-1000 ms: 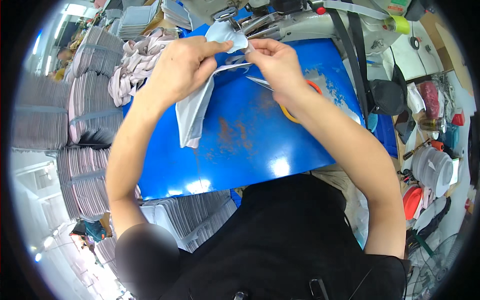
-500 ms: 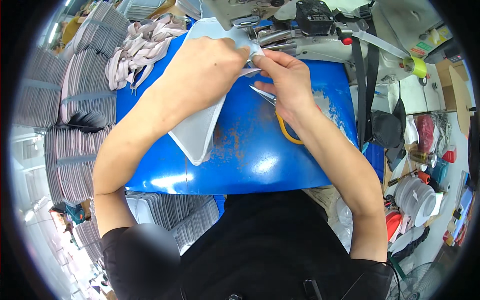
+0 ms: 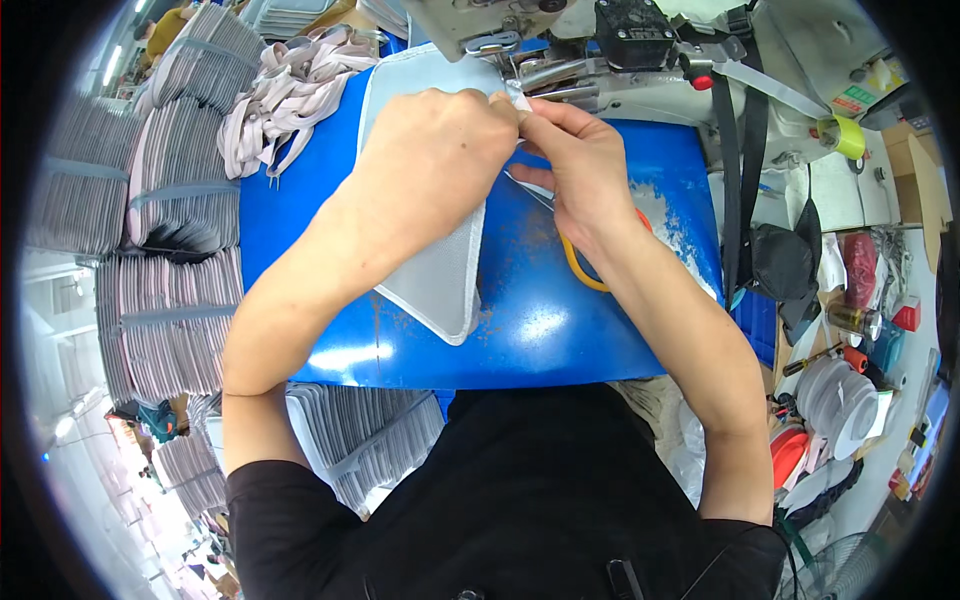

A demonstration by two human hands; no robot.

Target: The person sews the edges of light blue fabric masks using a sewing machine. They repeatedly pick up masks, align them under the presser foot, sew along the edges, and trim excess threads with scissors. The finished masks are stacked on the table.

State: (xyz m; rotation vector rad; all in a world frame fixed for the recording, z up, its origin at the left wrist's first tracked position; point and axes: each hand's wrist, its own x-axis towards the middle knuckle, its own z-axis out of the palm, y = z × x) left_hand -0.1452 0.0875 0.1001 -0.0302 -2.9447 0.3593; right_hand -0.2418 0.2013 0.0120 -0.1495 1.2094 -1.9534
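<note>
A light grey flat fabric panel [image 3: 436, 285] with pale bound edges lies slanted on the blue table, its upper end beside the sewing machine's presser foot [image 3: 513, 88]. My left hand [image 3: 445, 145] is closed on the panel's right edge, fingers curled under and partly hidden. Thumb and fingers of my right hand [image 3: 575, 155] pinch a small pale strip [image 3: 520, 100] at that edge, touching the left fingertips. Scissors with orange handles [image 3: 580, 268] lie beneath my right hand and wrist, blades pointing up-left; whether the palm touches them I cannot tell.
The sewing machine [image 3: 640, 85] spans the table's far side. Tangled pale straps [image 3: 290, 95] lie at the far left. Banded stacks of grey panels [image 3: 175, 310] stand on the left, more [image 3: 375, 440] below the near edge. Black straps [image 3: 735, 170] hang at right.
The panel's near corner has swung to the right and slightly nearer. My left hand has moved right and a little toward me; the right hand keeps its pinch almost in place.
</note>
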